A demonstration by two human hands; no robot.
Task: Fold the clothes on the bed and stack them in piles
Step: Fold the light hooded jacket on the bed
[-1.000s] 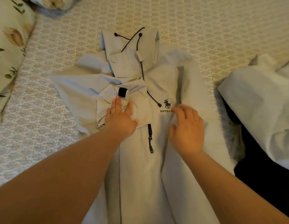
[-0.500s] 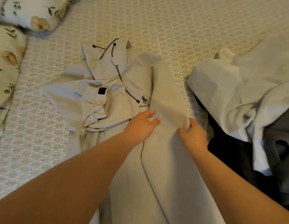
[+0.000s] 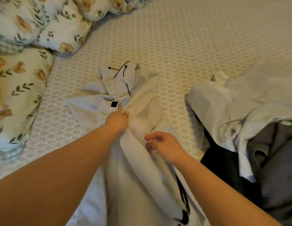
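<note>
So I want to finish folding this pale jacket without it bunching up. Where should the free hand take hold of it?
Probably the jacket's raised right front edge, just beyond the left hand, which already pinches that ridge. Bring the right hand in from the right, over the flat panel: the lifted fold gives a ready grip, while the rest lies flat.

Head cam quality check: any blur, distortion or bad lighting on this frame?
Head view: dim, warm light with a yellowish cast, no glare; wide-angle bend at the edges stretches the forearms. The floral pillows at top left look smeared. The right hand fingertips are slightly soft, while the left hand gripping the light grey jacket reads clearly. The dark clothes lose detail in shadow.
</note>
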